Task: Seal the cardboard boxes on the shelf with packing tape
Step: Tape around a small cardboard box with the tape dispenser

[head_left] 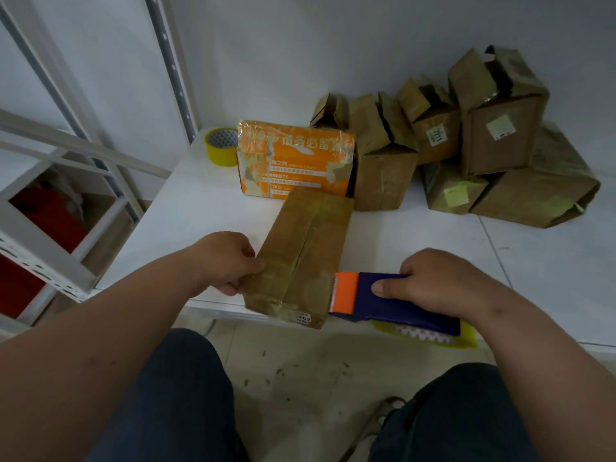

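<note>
Meanwhile, the left hand point(230, 261) is gripping one box point(301, 258) while the right hand point(430, 281) is clutching the tape dispenser point(393, 301) at its near end, with open-flapped boxes point(433, 128) beyond both hands awaiting sealing.

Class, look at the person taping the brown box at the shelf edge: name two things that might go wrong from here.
1. The brown box overhangs the shelf front edge; a hard pull of the tape dispenser might tip it off, though the left hand steadies it.
2. The dispenser's serrated blade sits near the box's right side; the tape might land off the centre seam.
</note>
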### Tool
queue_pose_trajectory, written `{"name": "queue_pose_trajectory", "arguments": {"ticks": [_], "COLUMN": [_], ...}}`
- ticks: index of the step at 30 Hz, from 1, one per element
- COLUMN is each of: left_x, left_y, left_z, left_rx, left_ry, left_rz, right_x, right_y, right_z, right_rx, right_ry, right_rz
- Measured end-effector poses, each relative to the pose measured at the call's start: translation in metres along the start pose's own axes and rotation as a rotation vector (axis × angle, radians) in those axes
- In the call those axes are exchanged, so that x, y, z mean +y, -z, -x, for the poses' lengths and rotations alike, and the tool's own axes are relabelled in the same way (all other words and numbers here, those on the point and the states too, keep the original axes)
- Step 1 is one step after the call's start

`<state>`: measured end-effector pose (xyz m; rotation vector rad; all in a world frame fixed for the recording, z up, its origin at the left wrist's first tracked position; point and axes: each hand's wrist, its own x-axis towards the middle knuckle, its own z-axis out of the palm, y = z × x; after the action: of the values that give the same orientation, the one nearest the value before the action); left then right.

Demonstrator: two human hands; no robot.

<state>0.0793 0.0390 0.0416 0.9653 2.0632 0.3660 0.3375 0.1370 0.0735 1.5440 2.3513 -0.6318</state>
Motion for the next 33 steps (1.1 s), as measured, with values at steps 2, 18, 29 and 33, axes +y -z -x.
{"name": "queue_pose_trajectory", "arguments": {"ticks": [2, 18, 29, 33], "left_x": [0.001, -0.002, -0.006, -0.007], "left_y": [-0.005, -0.063, -0.065, -0.065], "left_z": [0.003, -0.002, -0.007, -0.008], "left_rx": [0.004, 0.037, 0.066, 0.057], "left_ry": [-0.019, -0.49, -0.511, -0.51], "left_rz": [-0.191, -0.821, -0.809, -0.802], "right_x": [-0.002, 0.033, 0.039, 0.011], "right_y": [0.009, 0.009, 0.017, 0.019], "right_z": [-0.008, -0.008, -0.008, -0.021], "right_rx": [-0.034, -0.199, -0.266, -0.282], "right_ry": [0.014, 0.121, 0.025, -0.014], "right_rz": [0.051, -0.052, 0.028, 0.165]}}
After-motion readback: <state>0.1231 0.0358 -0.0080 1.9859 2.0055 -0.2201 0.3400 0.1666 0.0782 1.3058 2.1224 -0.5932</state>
